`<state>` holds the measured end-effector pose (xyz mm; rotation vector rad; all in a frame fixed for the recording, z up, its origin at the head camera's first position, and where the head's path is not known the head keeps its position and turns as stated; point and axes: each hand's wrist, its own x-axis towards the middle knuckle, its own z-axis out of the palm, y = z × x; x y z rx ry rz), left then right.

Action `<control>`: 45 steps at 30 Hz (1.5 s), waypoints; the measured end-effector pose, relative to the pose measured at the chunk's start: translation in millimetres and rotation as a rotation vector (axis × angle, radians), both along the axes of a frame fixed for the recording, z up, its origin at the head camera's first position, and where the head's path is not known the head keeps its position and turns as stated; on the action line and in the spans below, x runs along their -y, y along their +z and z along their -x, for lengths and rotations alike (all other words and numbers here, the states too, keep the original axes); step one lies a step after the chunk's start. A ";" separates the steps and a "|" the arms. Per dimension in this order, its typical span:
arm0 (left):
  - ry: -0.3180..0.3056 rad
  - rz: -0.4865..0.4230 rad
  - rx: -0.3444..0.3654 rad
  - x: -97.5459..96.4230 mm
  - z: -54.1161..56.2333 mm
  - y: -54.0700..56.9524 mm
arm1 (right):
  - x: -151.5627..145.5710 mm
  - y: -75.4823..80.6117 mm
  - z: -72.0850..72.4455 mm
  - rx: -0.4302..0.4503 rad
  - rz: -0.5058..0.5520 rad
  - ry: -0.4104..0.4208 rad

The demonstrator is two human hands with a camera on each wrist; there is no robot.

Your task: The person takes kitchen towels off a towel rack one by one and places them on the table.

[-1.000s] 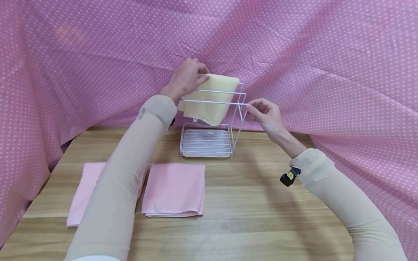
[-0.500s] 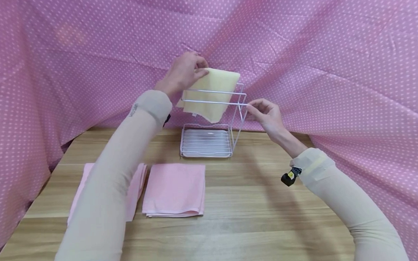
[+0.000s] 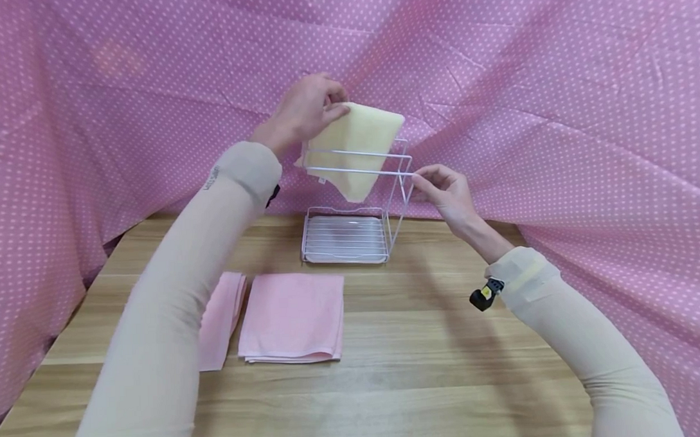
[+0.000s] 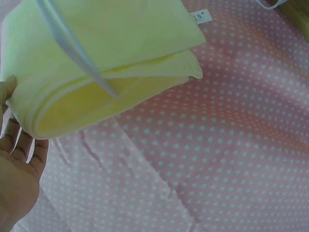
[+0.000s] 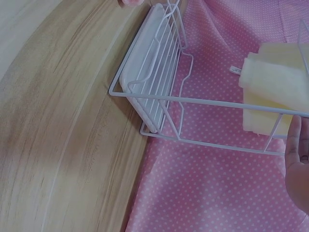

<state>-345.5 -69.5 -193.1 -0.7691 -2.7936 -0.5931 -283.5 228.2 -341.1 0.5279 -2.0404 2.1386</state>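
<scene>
A folded pale yellow towel (image 3: pixel 364 131) hangs at the top of a white wire rack (image 3: pixel 348 170), seen behind its upper bars in the head view. My left hand (image 3: pixel 311 107) pinches the towel's upper left corner between thumb and fingers. The left wrist view shows the towel's looped fold (image 4: pixel 72 111) with a white bar crossing it, and a small white label (image 4: pixel 202 16) at its edge. With thumb and fingertips, my right hand (image 3: pixel 450 199) pinches the rack's upper right front corner. Towel and right fingers also show in the right wrist view.
A white tray (image 5: pixel 135 67) sits in the rack's base. Two folded pink towels lie on the wooden table (image 3: pixel 436 370): one (image 3: pixel 292 317) front of the rack, another (image 3: pixel 220 326) partly hidden under my left forearm. Pink dotted cloth (image 3: pixel 495 78) hangs close behind the rack.
My left hand has risen and shifted slightly left, lifting the yellow towel higher against the rack's bars; its lower edge has come up. The right hand and rack have stayed in place.
</scene>
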 end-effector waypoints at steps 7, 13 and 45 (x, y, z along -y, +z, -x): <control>-0.006 -0.006 -0.012 0.8 -2.9 12.3 | 0.0 0.5 0.2 0.008 -0.018 -0.014; -0.007 -0.028 0.014 2.1 -8.1 26.2 | -0.8 1.1 0.9 0.009 -0.037 -0.017; 0.045 -0.040 -0.113 19.4 -30.4 75.5 | 2.4 0.8 3.6 0.003 0.016 0.022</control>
